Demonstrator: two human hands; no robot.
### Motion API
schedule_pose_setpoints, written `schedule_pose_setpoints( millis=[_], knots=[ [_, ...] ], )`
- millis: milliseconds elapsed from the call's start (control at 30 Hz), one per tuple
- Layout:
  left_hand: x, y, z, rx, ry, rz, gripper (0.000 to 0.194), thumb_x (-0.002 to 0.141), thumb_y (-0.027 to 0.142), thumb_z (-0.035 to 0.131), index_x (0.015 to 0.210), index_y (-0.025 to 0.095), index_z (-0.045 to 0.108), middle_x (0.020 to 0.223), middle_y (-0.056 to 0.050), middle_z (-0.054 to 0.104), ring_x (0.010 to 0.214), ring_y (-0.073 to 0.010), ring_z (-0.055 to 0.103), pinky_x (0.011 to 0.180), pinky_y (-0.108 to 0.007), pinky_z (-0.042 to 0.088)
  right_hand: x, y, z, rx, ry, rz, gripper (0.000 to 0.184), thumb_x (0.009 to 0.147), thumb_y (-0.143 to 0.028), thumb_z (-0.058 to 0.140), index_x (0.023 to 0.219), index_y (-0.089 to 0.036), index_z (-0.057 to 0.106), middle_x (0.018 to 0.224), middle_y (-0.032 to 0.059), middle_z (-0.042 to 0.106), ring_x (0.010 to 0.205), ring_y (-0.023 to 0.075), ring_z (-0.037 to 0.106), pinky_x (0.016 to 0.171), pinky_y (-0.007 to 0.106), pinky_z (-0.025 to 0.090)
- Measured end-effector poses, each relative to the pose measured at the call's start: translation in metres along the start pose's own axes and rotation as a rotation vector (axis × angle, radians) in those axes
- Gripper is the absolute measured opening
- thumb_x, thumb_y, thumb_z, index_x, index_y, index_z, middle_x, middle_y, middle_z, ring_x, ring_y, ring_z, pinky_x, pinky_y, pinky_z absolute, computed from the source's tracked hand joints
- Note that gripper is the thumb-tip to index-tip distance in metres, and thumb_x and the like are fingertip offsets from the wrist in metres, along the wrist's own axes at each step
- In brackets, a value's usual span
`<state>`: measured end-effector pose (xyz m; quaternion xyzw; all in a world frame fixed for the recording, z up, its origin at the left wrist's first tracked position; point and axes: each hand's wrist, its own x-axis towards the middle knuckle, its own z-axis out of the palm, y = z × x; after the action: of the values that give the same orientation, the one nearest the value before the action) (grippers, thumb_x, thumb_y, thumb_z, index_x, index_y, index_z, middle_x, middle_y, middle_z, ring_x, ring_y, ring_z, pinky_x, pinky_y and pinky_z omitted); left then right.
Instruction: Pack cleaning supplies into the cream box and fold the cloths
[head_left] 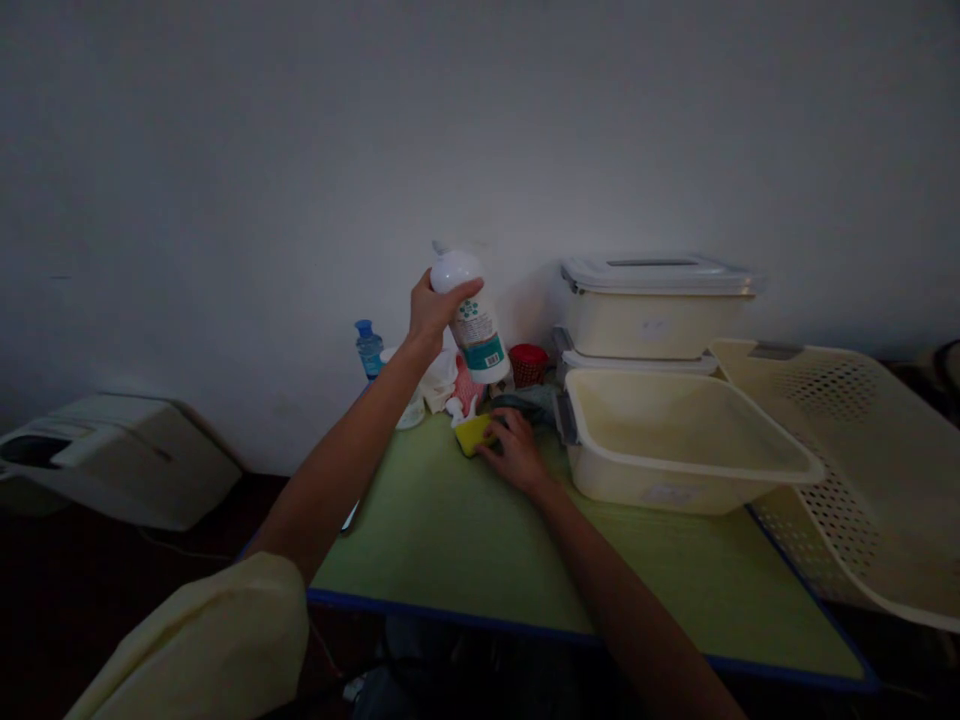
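My left hand (437, 308) is closed around a white pump bottle (478, 325) with a green-and-white label, holding it tilted above the back of the table. Below it, my right hand (516, 450) pinches a yellow sponge (474, 434) with a dark underside, close to the tabletop. Just behind the sponge lies a small white plastic piece (455, 408), perhaps a nozzle. A pink-red cloth or net (466, 385) and a dark grey cloth (529, 402) are close by. A red lidded basket (529, 364) stands to the right of the bottle.
A cream basin (690, 488) sits on the green table (420, 545), right of my hand. Lidded storage boxes (637, 320) are stacked behind it. A perforated laundry basket (847, 400) leans at the right edge. A blue bottle (368, 350) stands at back left, against the wall.
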<state>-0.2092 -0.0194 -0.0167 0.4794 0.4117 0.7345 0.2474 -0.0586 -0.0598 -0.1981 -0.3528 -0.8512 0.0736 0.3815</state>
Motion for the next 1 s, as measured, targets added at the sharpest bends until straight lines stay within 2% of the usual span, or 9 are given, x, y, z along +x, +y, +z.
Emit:
schedule_pose_setpoints(
  millis=[100, 200, 367, 533, 633, 733, 800, 900, 1000],
  knots=[
    [-0.024, 0.003, -0.006, -0.145, 0.02, -0.101, 0.044, 0.052, 0.041, 0.072, 0.079, 0.014, 0.051, 0.071, -0.002, 0.057, 0.072, -0.0181, 0.061, 0.07, -0.033, 0.049, 0.001, 0.004, 0.003, -0.011, 0.034, 0.056, 0.01, 0.071, -0.021, 0.064, 0.08, -0.018, 0.061, 0.1, 0.0086, 0.053, 0.1, 0.0229, 0.048, 0.084, 0.039, 0.042],
    [-0.051, -0.001, -0.014, -0.204, 0.002, -0.235, 0.047, 0.049, 0.047, 0.072, 0.075, 0.015, 0.051, 0.064, -0.001, 0.057, 0.064, -0.0177, 0.06, 0.064, -0.032, 0.049, 0.001, 0.006, 0.004, -0.01, 0.064, 0.1, 0.01, 0.073, -0.018, 0.059, 0.082, -0.017, 0.063, 0.099, 0.0095, 0.052, 0.098, 0.0229, 0.048, 0.083, 0.039, 0.042],
    [-0.086, -0.022, -0.025, -0.178, -0.016, -0.408, 0.045, 0.048, 0.042, 0.074, 0.078, 0.016, 0.053, 0.063, 0.0, 0.06, 0.058, -0.0156, 0.059, 0.058, -0.029, 0.048, 0.0, 0.003, 0.001, 0.032, 0.09, 0.113, 0.016, 0.073, -0.015, 0.054, 0.087, -0.016, 0.062, 0.099, 0.0104, 0.054, 0.097, 0.0232, 0.048, 0.084, 0.038, 0.041],
    [-0.104, -0.049, -0.03, -0.139, -0.004, -0.516, 0.043, 0.048, 0.039, 0.074, 0.08, 0.015, 0.055, 0.065, -0.001, 0.063, 0.058, -0.0151, 0.06, 0.054, -0.025, 0.047, 0.001, -0.007, -0.004, 0.106, 0.192, 0.164, 0.026, 0.085, -0.023, 0.037, 0.098, -0.015, 0.058, 0.097, 0.0115, 0.056, 0.095, 0.0237, 0.049, 0.087, 0.043, 0.039],
    [-0.106, -0.059, -0.03, -0.142, 0.003, -0.529, 0.044, 0.049, 0.042, 0.073, 0.077, 0.015, 0.054, 0.061, 0.0, 0.061, 0.055, -0.0148, 0.059, 0.05, -0.024, 0.045, 0.003, -0.015, -0.003, 0.194, 0.235, 0.176, 0.031, 0.089, -0.027, 0.03, 0.106, -0.016, 0.054, 0.101, 0.0109, 0.056, 0.097, 0.0212, 0.051, 0.086, 0.039, 0.042],
    [-0.106, -0.067, -0.032, -0.128, 0.008, -0.521, 0.046, 0.052, 0.048, 0.07, 0.079, 0.015, 0.054, 0.063, -0.001, 0.061, 0.058, -0.0156, 0.06, 0.051, -0.024, 0.045, 0.002, -0.026, -0.002, 0.306, 0.211, 0.152, 0.037, 0.091, -0.03, 0.026, 0.12, -0.018, 0.046, 0.113, 0.0096, 0.053, 0.106, 0.0175, 0.05, 0.09, 0.033, 0.042],
    [-0.108, -0.072, -0.035, -0.079, 0.005, -0.477, 0.047, 0.058, 0.054, 0.065, 0.083, 0.015, 0.054, 0.07, -0.003, 0.062, 0.065, -0.0171, 0.061, 0.054, -0.025, 0.047, 0.001, -0.033, -0.002, 0.446, 0.143, 0.14, 0.045, 0.088, -0.037, 0.036, 0.13, -0.02, 0.037, 0.126, 0.0095, 0.046, 0.117, 0.0182, 0.045, 0.095, 0.034, 0.039],
    [-0.115, -0.081, -0.04, -0.017, -0.031, -0.386, 0.046, 0.07, 0.057, 0.054, 0.09, 0.016, 0.054, 0.085, -0.007, 0.063, 0.082, -0.0212, 0.062, 0.065, -0.03, 0.05, -0.002, -0.04, -0.002, 0.675, 0.04, 0.163, 0.076, 0.075, -0.042, 0.059, 0.138, -0.022, 0.022, 0.138, 0.01, 0.033, 0.126, 0.0226, 0.035, 0.101, 0.039, 0.033],
    [-0.123, -0.087, -0.043, -0.031, -0.071, -0.341, 0.043, 0.077, 0.053, 0.049, 0.098, 0.016, 0.053, 0.101, -0.009, 0.061, 0.098, -0.0236, 0.058, 0.081, -0.034, 0.05, -0.005, -0.042, -0.003, 0.819, -0.01, 0.22, 0.087, 0.07, -0.042, 0.063, 0.14, -0.023, 0.015, 0.138, 0.0097, 0.034, 0.125, 0.0232, 0.037, 0.101, 0.041, 0.034]
  ],
)
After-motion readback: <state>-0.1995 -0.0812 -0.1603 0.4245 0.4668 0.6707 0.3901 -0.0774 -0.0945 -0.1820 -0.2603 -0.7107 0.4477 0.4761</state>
